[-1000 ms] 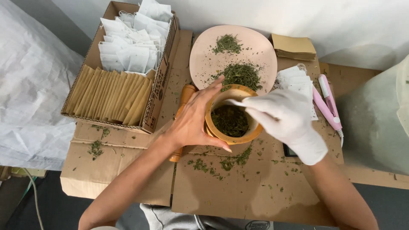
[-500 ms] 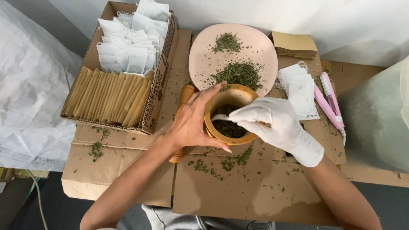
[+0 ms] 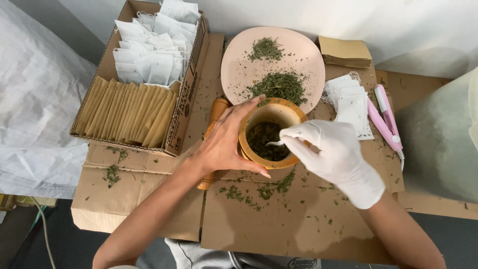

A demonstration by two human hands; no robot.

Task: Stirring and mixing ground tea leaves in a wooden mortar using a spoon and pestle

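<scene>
Cardboard bench (image 3: 298, 234) | left hand (image 3: 224, 144) grips wooden bowl (image 3: 294, 115) | gloved right hand (image 3: 333, 157) – spoon (image 3: 275, 143) now lowered into herbs (image 3: 261, 137) – pinched | plate (image 3: 234, 69) at 12 o'clock

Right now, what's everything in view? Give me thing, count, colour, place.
wooden bowl: one, tan, centre, dried herbs inside
spoon: one, white, in bowl
plate: one, pink, behind bowl, two herb piles
wooden pestle: one, orange-brown, under left hand
cardboard box: one, brown, left
white sachets: many, box's far end
brown envelopes: many, box's near end
brown packets: stack, far right
loose sachets: several, white, right of plate
pink tool: one, right
left hand: bare, on bowl
right hand: white glove, holds spoon
</scene>
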